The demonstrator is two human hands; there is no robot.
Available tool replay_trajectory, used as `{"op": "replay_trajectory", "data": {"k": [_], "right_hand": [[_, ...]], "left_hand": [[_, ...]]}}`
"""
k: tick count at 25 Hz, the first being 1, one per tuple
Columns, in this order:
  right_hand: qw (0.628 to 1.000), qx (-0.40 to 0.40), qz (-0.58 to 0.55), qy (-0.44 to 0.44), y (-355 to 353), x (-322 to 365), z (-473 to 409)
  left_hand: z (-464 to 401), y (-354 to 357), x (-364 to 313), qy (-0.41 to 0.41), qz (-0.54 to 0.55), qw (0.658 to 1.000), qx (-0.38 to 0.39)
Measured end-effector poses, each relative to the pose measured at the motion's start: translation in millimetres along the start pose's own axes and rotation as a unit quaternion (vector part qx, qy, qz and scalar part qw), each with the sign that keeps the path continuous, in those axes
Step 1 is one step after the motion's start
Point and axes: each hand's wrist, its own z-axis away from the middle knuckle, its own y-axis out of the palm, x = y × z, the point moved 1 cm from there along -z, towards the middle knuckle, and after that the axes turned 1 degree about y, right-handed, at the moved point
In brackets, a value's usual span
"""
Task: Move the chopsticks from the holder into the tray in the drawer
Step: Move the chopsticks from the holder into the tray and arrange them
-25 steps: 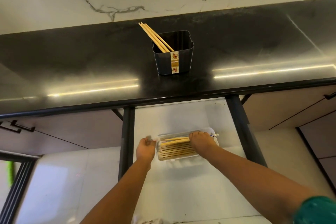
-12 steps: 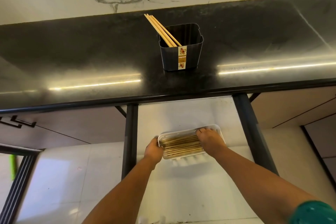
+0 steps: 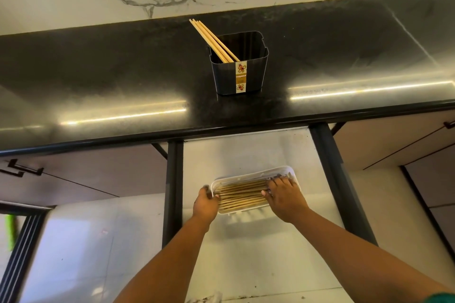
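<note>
A black holder (image 3: 238, 74) with a gold label stands on the dark counter, and a few wooden chopsticks (image 3: 213, 39) lean out of it to the upper left. Below, a white tray (image 3: 248, 174) lies in the open drawer (image 3: 246, 152), filled with several chopsticks (image 3: 240, 195) lying side by side. My left hand (image 3: 205, 203) holds the tray's left end, fingers curled on its rim. My right hand (image 3: 283, 195) rests flat on the right ends of the chopsticks in the tray, fingers spread.
The dark counter (image 3: 123, 76) has a black front edge overhanging the drawer. Black drawer rails (image 3: 173, 189) run down both sides. Closed cabinet fronts with black handles (image 3: 22, 170) flank it. A marble wall stands behind the counter.
My right hand has slid onto the chopsticks' right ends and flattened over them. My left hand has closed in on the tray's left end. The view has tilted slightly.
</note>
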Motion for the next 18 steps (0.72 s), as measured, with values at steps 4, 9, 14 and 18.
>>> {"op": "replay_trajectory", "data": {"k": [4, 9, 14, 18], "right_hand": [[0.999, 0.031, -0.045, -0.001, -2.7, -4.0, -2.8], [0.989, 0.117, -0.075, -0.045, 1.0, 12.1, -4.8], [0.982, 0.158, -0.042, -0.091, -3.1, 36.0, -18.4], [0.981, 0.163, -0.049, -0.094, -1.1, 41.5, -16.0]], "left_hand": [[5.0, 1.8, -0.2, -0.025, 0.024, 0.999, -0.007], [4.3, 2.7, 1.8, -0.037, 0.079, 0.996, -0.009], [3.9, 3.3, 2.6, -0.046, 0.118, 0.992, -0.015], [2.5, 3.2, 6.1, -0.068, 0.151, 0.986, -0.033]]}}
